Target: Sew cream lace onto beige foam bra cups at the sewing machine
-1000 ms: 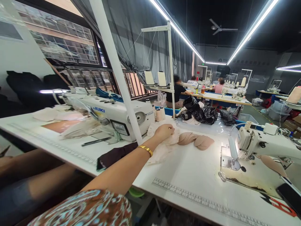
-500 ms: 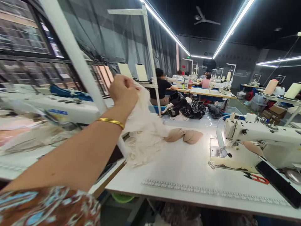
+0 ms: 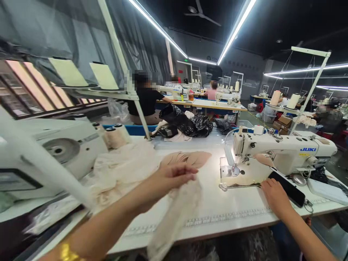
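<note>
My left hand (image 3: 174, 179) is pinched closed on a strip of sheer cream fabric (image 3: 174, 217), which hangs from the fingertips past the table's front edge. Behind that hand lie beige moulded cups (image 3: 199, 159). A heap of the same sheer fabric (image 3: 116, 168) spreads out to their left. My right hand (image 3: 276, 195) rests on the table beside a black phone (image 3: 290, 190), its fingers together and curled down. Whatever lies under its fingers is hidden; the red and black tool seen there earlier is covered.
A white sewing machine (image 3: 288, 148) stands at the right, with a beige piece (image 3: 264, 159) beneath its arm. A ruler strip (image 3: 217, 219) runs along the table's front. Black plastic bags (image 3: 187, 121) lie at the back. A thread stand pole (image 3: 54, 163) crosses the left side. Co-workers sit farther off.
My left hand has come down and right from the fabric heap with one strip in it. My right hand has come into view beside the phone. The view has turned right.
</note>
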### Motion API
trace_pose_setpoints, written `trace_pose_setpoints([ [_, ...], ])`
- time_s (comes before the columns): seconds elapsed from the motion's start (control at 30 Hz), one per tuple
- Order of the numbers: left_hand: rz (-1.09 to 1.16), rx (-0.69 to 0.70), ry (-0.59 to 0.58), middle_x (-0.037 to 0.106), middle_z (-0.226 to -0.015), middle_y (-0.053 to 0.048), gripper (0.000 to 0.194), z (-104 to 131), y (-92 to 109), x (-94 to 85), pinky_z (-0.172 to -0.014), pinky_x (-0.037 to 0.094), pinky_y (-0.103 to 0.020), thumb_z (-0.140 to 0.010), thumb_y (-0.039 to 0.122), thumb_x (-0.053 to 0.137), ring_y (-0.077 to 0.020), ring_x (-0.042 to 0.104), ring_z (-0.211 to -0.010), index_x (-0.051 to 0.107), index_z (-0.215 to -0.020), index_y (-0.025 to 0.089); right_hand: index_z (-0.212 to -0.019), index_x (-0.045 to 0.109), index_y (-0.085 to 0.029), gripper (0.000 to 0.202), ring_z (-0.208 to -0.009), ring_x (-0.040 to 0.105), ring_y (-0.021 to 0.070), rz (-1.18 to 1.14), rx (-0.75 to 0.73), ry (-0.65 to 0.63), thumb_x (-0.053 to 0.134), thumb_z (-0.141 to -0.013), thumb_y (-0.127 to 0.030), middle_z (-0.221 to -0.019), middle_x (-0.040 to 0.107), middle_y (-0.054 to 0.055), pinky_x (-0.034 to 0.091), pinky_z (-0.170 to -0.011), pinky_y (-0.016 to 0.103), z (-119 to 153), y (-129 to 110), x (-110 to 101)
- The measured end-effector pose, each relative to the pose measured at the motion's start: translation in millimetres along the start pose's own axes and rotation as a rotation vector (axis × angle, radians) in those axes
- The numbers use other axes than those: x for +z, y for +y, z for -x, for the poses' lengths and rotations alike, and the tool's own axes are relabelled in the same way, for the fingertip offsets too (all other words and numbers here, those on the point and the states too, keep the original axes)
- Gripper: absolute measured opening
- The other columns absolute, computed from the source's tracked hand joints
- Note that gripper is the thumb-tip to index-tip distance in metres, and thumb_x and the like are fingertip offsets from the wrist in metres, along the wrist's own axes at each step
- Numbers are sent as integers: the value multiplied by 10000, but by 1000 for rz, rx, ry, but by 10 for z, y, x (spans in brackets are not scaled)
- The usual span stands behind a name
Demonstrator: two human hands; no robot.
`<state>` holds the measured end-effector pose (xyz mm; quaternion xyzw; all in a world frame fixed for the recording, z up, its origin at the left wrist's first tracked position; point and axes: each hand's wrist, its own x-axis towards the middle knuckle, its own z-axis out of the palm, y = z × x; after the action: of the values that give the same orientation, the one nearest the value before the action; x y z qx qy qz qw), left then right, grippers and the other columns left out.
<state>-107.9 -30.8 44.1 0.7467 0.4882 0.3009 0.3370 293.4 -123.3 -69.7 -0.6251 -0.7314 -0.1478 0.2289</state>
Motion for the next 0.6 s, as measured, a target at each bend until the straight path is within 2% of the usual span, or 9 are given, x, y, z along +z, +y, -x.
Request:
trace_pose_setpoints([
  [0.07, 53, -14, -73, 721, -1076, -85, 391, 145, -21, 230, -778, 577, -357, -966, 512, 673, -202, 679, -898, 703, -1172, 182, -981, 628, -202, 287, -739, 638, 210, -108, 10, -16, 366, -1097, -197, -828, 687, 57, 490, -689, 309, -19, -249, -93],
  [0.13, 101, -25, -127, 735, -995, -82, 422, 206, -28, 460, -745, 550, -340, -848, 506, 787, -224, 670, -876, 746, -1152, 216, -1002, 603, -243, 304, -627, 599, 186, -315, 34, -58, 329, -1124, -295, -763, 649, 6, 474, -619, 285, -58, -576, -258],
  [0.2, 173, -36, -189, 723, -949, -69, 480, 203, -10, 634, -736, 521, -331, -771, 457, 832, -230, 655, -867, 757, -1180, 218, -1029, 606, -250, 268, -660, 623, 189, -444, -60, -42, 375, -1112, -357, -793, 658, 11, 474, -618, 278, -116, -896, -408],
  [0.3, 373, -99, -330, 670, -990, -48, 581, 156, 62, 753, -742, 474, -310, -710, 358, 826, -190, 599, -837, 730, -1259, 193, -941, 614, -236, 261, -642, 613, 183, -342, -242, 74, 431, -1097, -340, -760, 644, 14, 421, -585, 275, -212, -1203, -477],
  [0.37, 480, -134, -395, 625, -973, -26, 625, 135, 120, 763, -754, 444, -297, -683, 306, 827, -170, 553, -827, 714, -1287, 192, -875, 612, -229, 280, -618, 586, 178, -188, -300, 133, 444, -1092, -287, -727, 621, 14, 386, -587, 287, -266, -1274, -427],
  [0.43, 514, -138, -412, 577, -903, 1, 641, 132, 168, 756, -765, 421, -292, -676, 286, 828, -166, 522, -827, 704, -1298, 195, -829, 603, -228, 290, -619, 565, 176, -70, -323, 167, 456, -1079, -238, -710, 602, 14, 366, -603, 298, -304, -1286, -352],
  [0.53, 509, -143, -428, 515, -808, 24, 681, 144, 205, 752, -744, 385, -289, -669, 287, 821, -167, 482, -808, 687, -1326, 169, -826, 600, -228, 255, -637, 549, 176, 15, -347, 184, 489, -1052, -185, -709, 589, 17, 357, -623, 304, -334, -1295, -272],
  [0.6, 506, -139, -433, 519, -819, 18, 710, 150, 217, 760, -727, 369, -289, -664, 295, 819, -164, 472, -794, 673, -1344, 152, -856, 608, -229, 211, -654, 549, 181, 36, -355, 179, 513, -1030, -155, -721, 592, 22, 365, -636, 307, -342, -1316, -251],
])
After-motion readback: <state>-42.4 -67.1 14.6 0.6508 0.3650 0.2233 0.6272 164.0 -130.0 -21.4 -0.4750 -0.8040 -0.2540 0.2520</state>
